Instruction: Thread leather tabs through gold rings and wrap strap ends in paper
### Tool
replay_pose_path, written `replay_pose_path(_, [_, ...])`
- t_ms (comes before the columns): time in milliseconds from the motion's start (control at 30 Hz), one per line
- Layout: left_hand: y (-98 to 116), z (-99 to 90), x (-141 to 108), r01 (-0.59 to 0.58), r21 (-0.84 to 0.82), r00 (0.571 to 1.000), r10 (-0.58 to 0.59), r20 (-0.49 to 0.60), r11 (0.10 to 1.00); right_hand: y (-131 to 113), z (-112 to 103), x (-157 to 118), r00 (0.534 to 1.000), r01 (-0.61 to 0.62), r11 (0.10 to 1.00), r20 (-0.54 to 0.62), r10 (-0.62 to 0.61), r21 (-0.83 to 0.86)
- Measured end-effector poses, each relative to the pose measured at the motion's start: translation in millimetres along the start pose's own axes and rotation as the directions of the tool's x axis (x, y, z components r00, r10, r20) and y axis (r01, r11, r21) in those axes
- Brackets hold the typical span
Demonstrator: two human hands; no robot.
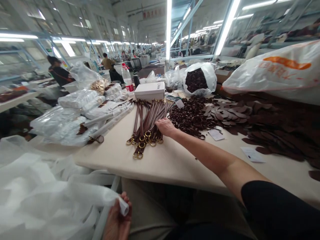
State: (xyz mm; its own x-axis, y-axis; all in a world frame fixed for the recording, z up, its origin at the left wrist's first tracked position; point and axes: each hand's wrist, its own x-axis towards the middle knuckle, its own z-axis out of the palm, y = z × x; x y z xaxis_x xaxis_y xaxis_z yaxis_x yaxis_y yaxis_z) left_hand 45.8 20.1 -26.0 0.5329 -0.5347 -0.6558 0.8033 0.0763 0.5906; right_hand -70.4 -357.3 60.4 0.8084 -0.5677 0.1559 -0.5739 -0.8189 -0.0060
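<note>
Left hand (118, 215): closed around rolled thin white sheet (123, 205).
Right hand (165, 127): touched gold-ringed brown leather straps (148, 120); closure couldn't be told.

The pale-topped table (172, 165) has a white box (150, 90) lying near the middle of its load. In front of the box, brown straps (143, 121) are spread in a bunch, most of their gold rings toward the near edge. To the box's left are a red-capped bottle (128, 81) and a spread of white plastic-wrapped packs (77, 101), with a dark strap piece with a ring (99, 139) lying nearer the edge. Right of the box is a heap of small dark brown loops (188, 116); farther right are overlapping flat brown pieces (231, 115). A clear bag of dark pieces (200, 80) sits behind the loops, right of the box. Two paper slips, a nearer one (252, 154) and a farther one (216, 134), lie to the box's right, toward the front.
</note>
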Motion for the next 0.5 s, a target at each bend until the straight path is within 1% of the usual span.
replay_pose_path(100, [-2.5,32.4,-14.2,-0.054,-0.187,0.994,0.035,-0.104,0.981,0.2,15.9,8.4,0.998,0.043,0.999,-0.036,-0.042,0.016])
replay_pose_path(167, [-4.9,44.6,-19.5,-0.057,-0.245,0.989,0.021,-0.147,0.968,-1.8,21.1,12.2,0.995,0.083,0.995,-0.060,-0.080,0.051])
replay_pose_path(233, [-6.2,46.8,-21.3,-0.044,-0.272,0.987,-0.001,-0.162,0.961,-1.2,21.4,13.9,0.990,0.119,0.988,-0.082,-0.111,0.101])
replay_pose_path(300, [-6.3,42.4,-20.9,-0.038,-0.270,0.992,0.004,-0.125,0.962,1.4,14.5,13.8,0.987,0.130,0.979,-0.117,-0.112,0.159])
replay_pose_path(367, [-5.8,37.2,-19.5,-0.025,-0.248,0.998,0.009,-0.064,0.969,4.9,-3.3,11.2,0.983,0.108,0.973,-0.168,-0.073,0.206])
replay_pose_path(433, [-4.8,35.9,-17.9,-0.016,-0.235,0.999,0.008,-0.034,0.972,8.3,-33.9,4.1,0.963,0.078,0.955,-0.270,0.003,0.287])
replay_pose_path(467, [-4.1,37.2,-17.1,-0.018,-0.240,0.999,0.009,-0.041,0.971,10.0,-53.1,-2.1,0.937,0.069,0.935,-0.344,0.059,0.347])
replay_pose_path(500, [-3.2,39.6,-16.5,-0.023,-0.250,0.999,0.010,-0.052,0.968,11.7,-73.6,-10.5,0.884,0.107,0.869,-0.447,0.140,0.484])
